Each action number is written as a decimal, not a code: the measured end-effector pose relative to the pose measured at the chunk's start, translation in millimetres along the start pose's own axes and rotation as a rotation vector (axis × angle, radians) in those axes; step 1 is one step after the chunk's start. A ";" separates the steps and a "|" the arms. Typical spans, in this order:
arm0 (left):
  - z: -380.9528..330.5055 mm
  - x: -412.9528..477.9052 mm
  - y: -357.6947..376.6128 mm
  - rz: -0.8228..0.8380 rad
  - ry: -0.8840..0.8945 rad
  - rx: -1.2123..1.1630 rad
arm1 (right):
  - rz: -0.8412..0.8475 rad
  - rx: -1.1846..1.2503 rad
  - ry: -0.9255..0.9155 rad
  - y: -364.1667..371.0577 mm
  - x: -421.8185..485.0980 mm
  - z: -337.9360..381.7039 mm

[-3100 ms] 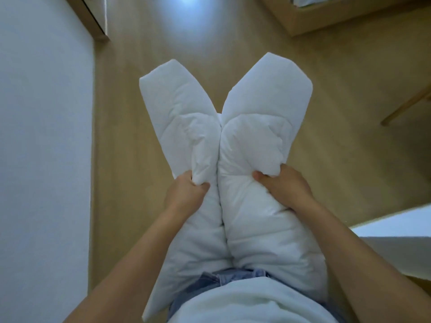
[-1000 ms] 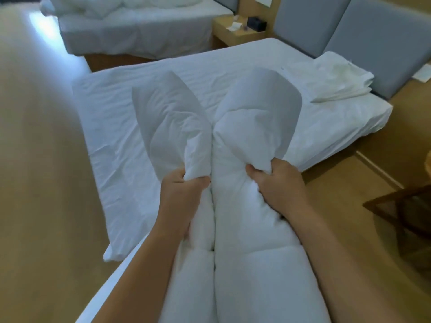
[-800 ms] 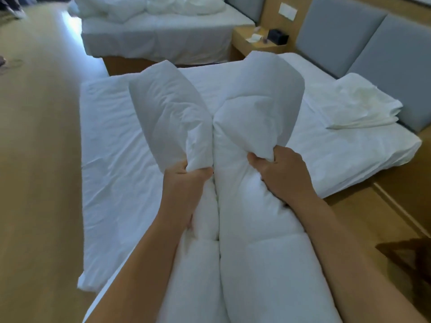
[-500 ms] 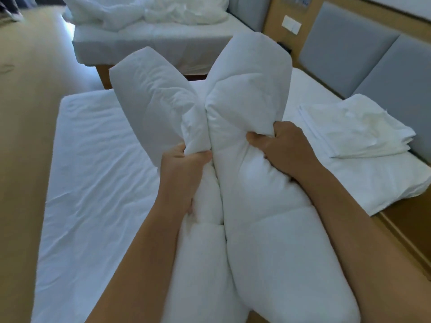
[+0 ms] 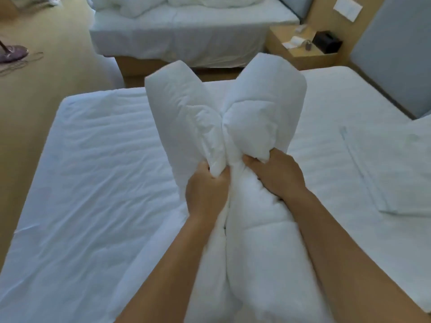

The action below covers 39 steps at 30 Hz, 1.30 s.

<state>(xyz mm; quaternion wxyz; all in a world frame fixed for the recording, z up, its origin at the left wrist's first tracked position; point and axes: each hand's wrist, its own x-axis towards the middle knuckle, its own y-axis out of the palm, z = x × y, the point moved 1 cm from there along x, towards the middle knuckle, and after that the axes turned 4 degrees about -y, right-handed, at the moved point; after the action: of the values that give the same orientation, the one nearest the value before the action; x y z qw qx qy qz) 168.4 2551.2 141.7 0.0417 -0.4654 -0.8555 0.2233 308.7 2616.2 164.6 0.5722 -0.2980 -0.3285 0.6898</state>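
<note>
A thick white folded duvet [image 5: 261,108] is held up in front of me, its two padded lobes standing side by side above my fists. My left hand [image 5: 205,192] grips a bunch of fabric at the base of the left lobe. At the right lobe's base my right hand [image 5: 275,176] clutches the fabric, fingers dug into the padding. The duvet's lower part runs down between my forearms toward my body. Below it lies a bed with a wrinkled white sheet [image 5: 98,183].
A folded white cover [image 5: 396,164] lies on the bed at the right, by the grey headboard [image 5: 396,50]. A wooden nightstand [image 5: 300,54] with a black box stands behind. A second bed [image 5: 177,29] with rumpled bedding is at the back. Wood floor [image 5: 46,78] runs along the left.
The view swung from the floor by a wall to the bed. Since then I have come closer over the bed, still gripping the duvet with both hands in the same way.
</note>
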 end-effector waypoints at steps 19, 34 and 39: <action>77.7 28.1 74.1 -0.481 0.257 0.711 | 0.017 -0.014 -0.052 120.7 44.5 -73.2; 115.1 -36.1 50.0 0.207 -0.124 0.038 | -0.125 -0.078 -0.103 100.1 -25.8 -48.5; 77.8 -57.2 126.1 0.383 0.051 0.152 | -0.228 -0.015 0.011 31.0 -16.3 -122.8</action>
<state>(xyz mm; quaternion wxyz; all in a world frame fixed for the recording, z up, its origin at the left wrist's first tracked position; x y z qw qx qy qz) 276.9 2536.8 26.7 0.0552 -0.6206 -0.7307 0.2792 389.6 2609.9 66.1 0.6466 -0.2669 -0.3623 0.6159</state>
